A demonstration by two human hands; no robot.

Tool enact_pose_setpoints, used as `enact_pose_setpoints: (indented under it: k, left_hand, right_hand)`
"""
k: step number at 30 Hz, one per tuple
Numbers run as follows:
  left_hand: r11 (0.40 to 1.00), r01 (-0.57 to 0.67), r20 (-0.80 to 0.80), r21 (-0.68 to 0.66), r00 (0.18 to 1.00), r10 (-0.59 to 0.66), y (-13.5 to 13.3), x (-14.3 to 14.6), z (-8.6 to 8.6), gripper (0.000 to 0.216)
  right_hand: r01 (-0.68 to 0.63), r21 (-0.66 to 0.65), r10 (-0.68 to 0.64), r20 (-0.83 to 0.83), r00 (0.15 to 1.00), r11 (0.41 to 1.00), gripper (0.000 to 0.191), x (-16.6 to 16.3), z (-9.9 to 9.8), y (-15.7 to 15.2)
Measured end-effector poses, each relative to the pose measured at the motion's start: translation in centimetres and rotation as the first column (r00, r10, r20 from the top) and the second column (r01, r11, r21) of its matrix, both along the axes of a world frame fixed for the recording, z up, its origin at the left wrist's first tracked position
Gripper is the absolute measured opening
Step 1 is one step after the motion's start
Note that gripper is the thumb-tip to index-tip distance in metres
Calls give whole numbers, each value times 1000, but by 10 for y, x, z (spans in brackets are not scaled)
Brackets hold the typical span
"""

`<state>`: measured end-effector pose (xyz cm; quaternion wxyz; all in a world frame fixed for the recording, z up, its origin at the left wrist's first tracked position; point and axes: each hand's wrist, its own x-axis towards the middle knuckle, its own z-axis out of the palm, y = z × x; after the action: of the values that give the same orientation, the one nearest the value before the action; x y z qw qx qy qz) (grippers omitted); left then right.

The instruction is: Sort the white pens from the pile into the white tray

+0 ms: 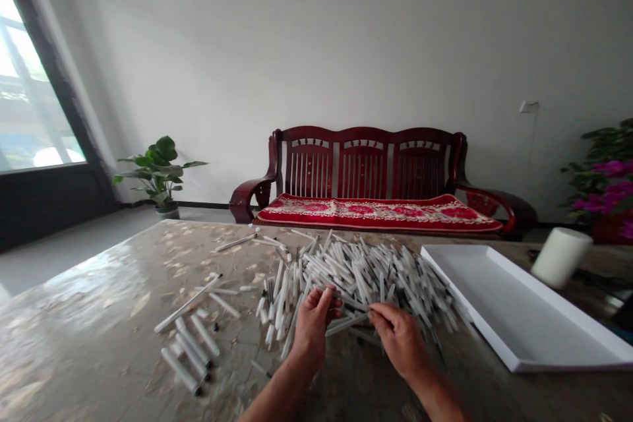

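Observation:
My left hand (315,320) is closed, its thumb and fingers pinching one end of a slim translucent pen (352,301). The pen's other end meets the pinched fingertips of my right hand (397,335). Both hands are just in front of a big heap of pens (363,267), white or clear with some dark parts, lying crisscross on the table (123,343). Left of my hands, several short white pen caps (190,346) with dark ends lie side by side. A longer pen (185,306) rests slantwise behind them.
To the right of the heap is a shallow white tray (517,366), with a white cylinder (562,257) behind it. Beyond the table stands a dark red wooden bench (363,158). Potted plants (161,171) are at both sides.

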<state>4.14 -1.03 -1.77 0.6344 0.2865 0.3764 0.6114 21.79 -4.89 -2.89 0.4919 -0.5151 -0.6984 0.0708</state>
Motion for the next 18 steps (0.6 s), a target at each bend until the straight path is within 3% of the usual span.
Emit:
enact_pose_setpoints:
  k: [4,11,15,18]
  left_hand:
    - [999,-28,-3,-37,1000,28,2,0,-7,49]
    - [999,-28,-9,-28,1000,28,0,-1,-9,47]
    - [999,-37,9,-39,999,37,-1,-1,-10,46]
    - [998,-40,52,-50,998,43,-2,-1,-8,48]
  right_hand:
    - [25,50,-26,8,1000,998,24,3,2,-1]
    - [30,-147,-36,-34,999,989,45,-2,4,-3]
    - [57,-67,-61,-64,996,996,33,-2,1,-1]
    - [54,-77,-62,-102,993,996,31,-2,1,-2]
